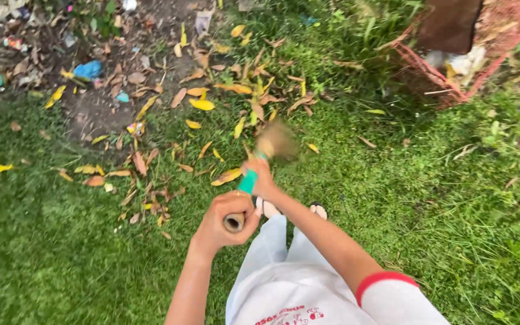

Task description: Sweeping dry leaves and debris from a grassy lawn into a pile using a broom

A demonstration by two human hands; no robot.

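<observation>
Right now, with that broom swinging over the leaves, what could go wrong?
The broom head is blurred with motion close to the person's feet, so a low swing might clip the toes. The left hand grips only the very top of the handle, which might slip; the right hand holds lower, by the green band. Bits of litter lie among the fallen leaves, and sweeping could scatter them further into the grass.

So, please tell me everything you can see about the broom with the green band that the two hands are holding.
The wooden-handled broom with a green band points away from the person, over the grass. Its handle looks like pale wood or bamboo, and its cut end shows inside the left hand, which grips the top. The right hand grips lower, at the green band. The tan bristle head is blurred, above scattered dry yellow and brown leaves.
</observation>
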